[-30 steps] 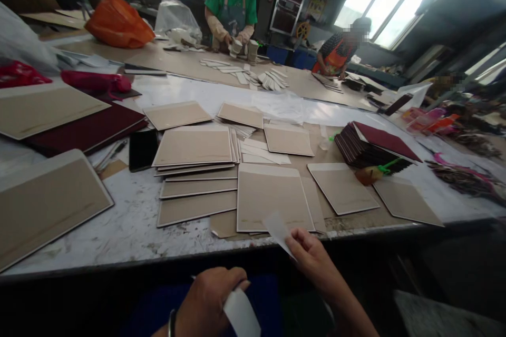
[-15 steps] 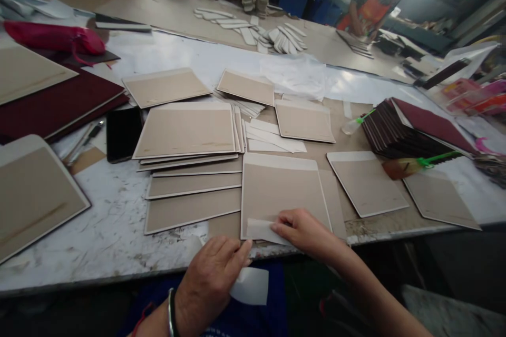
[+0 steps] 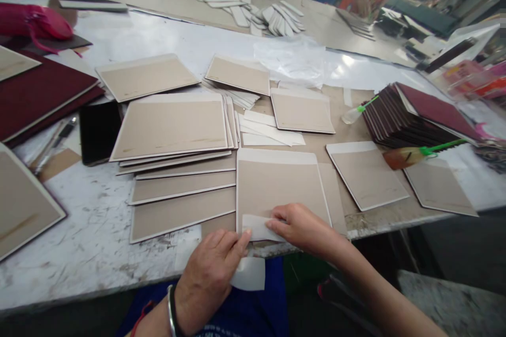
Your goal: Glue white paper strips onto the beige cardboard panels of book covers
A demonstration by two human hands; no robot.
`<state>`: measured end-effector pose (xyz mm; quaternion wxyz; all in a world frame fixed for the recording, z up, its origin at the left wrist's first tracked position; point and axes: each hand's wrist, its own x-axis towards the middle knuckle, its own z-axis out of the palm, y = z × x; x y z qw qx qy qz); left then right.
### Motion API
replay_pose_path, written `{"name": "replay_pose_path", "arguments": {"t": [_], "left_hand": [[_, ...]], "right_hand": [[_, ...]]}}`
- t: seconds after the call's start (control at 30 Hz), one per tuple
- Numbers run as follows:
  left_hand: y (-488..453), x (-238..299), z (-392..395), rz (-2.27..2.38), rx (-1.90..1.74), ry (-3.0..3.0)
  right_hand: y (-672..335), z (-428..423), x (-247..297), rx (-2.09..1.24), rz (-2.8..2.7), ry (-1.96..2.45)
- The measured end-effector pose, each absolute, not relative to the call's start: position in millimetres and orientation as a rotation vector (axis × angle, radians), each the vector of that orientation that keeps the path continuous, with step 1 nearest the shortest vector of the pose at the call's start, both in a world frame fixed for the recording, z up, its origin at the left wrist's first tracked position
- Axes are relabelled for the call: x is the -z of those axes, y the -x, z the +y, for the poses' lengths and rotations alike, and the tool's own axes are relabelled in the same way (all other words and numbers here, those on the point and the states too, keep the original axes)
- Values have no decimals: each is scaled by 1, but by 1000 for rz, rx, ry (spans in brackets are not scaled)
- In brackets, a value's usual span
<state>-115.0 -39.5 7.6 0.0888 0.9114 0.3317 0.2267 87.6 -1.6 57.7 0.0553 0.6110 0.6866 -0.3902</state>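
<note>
A white paper strip (image 3: 256, 227) lies along the near edge of a tan board with white borders (image 3: 276, 189), right at the table's front edge. My right hand (image 3: 302, 227) presses on the strip's right end with curled fingers. My left hand (image 3: 211, 268) touches the strip's left end with its fingertips, and a second white piece of paper (image 3: 249, 274) hangs below it, pinched under the hand. A bracelet sits on my left wrist.
Several tan boards (image 3: 174, 131) are stacked and fanned to the left. More boards (image 3: 366, 174) lie to the right. A pile of maroon covers (image 3: 415, 118), a glue bottle with a green cap (image 3: 411, 157), loose white strips (image 3: 269, 134), a black phone (image 3: 98, 131). Other people work at the far side.
My hands rose from below the table to its edge and laid the strip down on the board's near edge. The view tilted down and moved closer.
</note>
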Motion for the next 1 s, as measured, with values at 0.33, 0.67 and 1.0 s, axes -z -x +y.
{"name": "replay_pose_path", "arguments": {"t": [0.33, 0.67, 1.0], "left_hand": [[116, -2, -40, 940, -593, -2743], [118, 5, -41, 892, -639, -2772], [125, 11, -42, 836, -600, -2742]], "right_hand": [[-83, 3, -74, 1030, 2077, -1824], [-149, -31, -85, 628, 1937, -2141], [-156, -50, -65, 422, 1846, -2375]]}}
